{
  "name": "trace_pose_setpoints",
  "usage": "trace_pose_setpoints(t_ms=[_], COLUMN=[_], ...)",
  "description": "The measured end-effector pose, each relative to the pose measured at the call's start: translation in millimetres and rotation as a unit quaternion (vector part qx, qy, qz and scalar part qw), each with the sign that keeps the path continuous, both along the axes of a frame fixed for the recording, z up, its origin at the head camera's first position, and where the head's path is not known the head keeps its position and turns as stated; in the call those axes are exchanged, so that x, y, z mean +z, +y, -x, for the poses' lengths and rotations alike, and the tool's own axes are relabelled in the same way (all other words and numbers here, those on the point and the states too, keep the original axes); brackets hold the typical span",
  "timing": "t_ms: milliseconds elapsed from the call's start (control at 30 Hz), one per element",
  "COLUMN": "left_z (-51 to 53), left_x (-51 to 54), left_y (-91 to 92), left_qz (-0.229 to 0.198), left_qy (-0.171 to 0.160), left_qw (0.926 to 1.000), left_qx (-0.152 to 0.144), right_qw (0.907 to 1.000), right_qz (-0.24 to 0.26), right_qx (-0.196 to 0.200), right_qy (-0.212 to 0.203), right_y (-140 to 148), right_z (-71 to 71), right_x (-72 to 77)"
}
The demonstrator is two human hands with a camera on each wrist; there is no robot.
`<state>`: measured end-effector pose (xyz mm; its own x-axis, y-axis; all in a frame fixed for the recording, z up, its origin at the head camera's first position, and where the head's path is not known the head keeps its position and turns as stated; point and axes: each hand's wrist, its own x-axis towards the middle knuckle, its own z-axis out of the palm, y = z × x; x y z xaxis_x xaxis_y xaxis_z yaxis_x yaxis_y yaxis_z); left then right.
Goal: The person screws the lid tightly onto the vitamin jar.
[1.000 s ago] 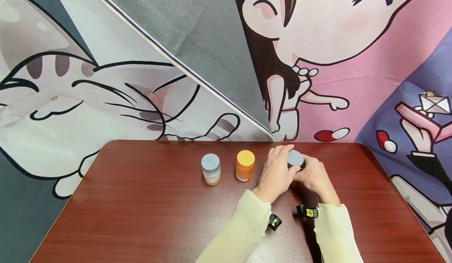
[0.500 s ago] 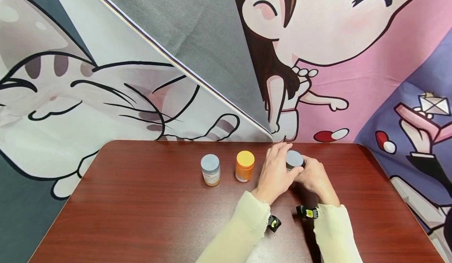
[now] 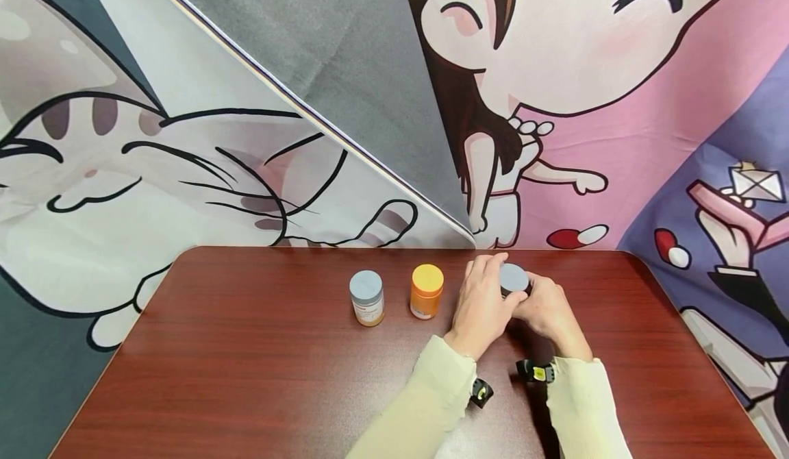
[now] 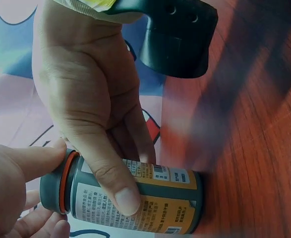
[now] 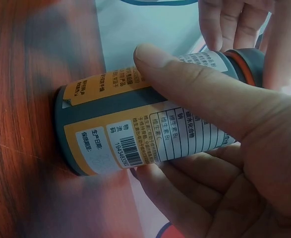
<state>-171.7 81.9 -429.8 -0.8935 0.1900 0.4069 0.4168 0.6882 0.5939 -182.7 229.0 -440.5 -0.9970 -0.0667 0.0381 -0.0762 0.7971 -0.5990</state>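
Note:
A dark grey bottle (image 4: 135, 198) with an orange-and-white printed label stands on the table at the back right, upright in the head view. My right hand (image 3: 547, 312) grips its body, thumb (image 5: 195, 84) across the label and fingers behind. My left hand (image 3: 483, 301) holds the grey cap (image 3: 514, 277), its thumb and fingers on opposite sides in the left wrist view. An orange ring (image 4: 66, 181) shows just below the cap. Both hands hide most of the bottle in the head view.
Left of the hands stand an orange bottle (image 3: 427, 291) with a yellow cap and a grey-capped jar (image 3: 367, 298) with a white label. They rest on a reddish-brown wooden table (image 3: 259, 349). A cartoon-printed backdrop (image 3: 246, 137) rises behind the table's far edge.
Both hands stay at the grey bottle with only very slight shifts of the left hand at the cap. The other two containers have not moved.

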Motion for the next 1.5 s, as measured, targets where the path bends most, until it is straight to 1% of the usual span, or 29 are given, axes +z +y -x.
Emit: trace_pose_setpoints(t_ms=[267,333,400,533,633,733,867,967,1067,1300,1367,1500], left_z=[0.4,0.6,0.5,-0.9,-2.4,-3.7,-4.9,-5.2,-5.1,-4.2,-4.8,-5.6], left_x=[0.2,-0.7,-1.6,-3.7,-7.4,-11.9,-14.8,-13.8,-12.3,-11.3,-11.2,-12.9], left_y=[-7.6,-8.6,-9.5,-9.8,-8.1,-5.6,-2.7,-1.2,-0.4,-0.4,-1.0,-2.7], left_qz=[0.013,0.016,0.008,-0.033,-0.07,-0.092,-0.103,-0.106,-0.107,-0.103,-0.102,-0.102], left_qy=[0.005,0.001,0.0,-0.01,-0.011,0.007,0.041,0.047,0.037,-0.007,-0.014,-0.013], left_qw=[0.9989,0.9985,0.9984,0.9981,0.9967,0.9955,0.9939,0.9932,0.9936,0.9946,0.9947,0.9945], left_qx=[-0.045,-0.052,-0.056,-0.052,-0.039,-0.024,-0.006,0.001,0.002,0.001,-0.003,-0.016], right_qw=[1.0,1.0,1.0,0.9999,1.0,1.0,1.0,1.0,0.9999,1.0,1.0,0.9999], right_qz=[0.006,0.006,0.004,0.001,0.001,0.003,0.004,0.003,0.002,0.008,0.008,0.01], right_qx=[-0.002,-0.002,-0.003,-0.002,-0.002,-0.002,0.0,0.001,0.001,0.002,0.002,0.005], right_qy=[-0.003,-0.004,-0.008,-0.012,-0.009,-0.005,0.0,0.006,0.011,0.001,-0.001,0.007], right_y=[0.3,0.1,-0.5,-1.1,-1.1,-1.3,-1.8,-2.1,-1.9,-1.5,-1.6,-2.0], right_z=[-0.1,-0.6,-0.9,-1.5,-1.5,-1.5,-1.3,-1.0,-0.6,-1.1,-1.4,-1.6], right_x=[-0.4,-0.4,-0.5,-0.2,-0.3,-0.4,-0.4,-0.2,-0.5,-1.6,-1.4,-1.0])
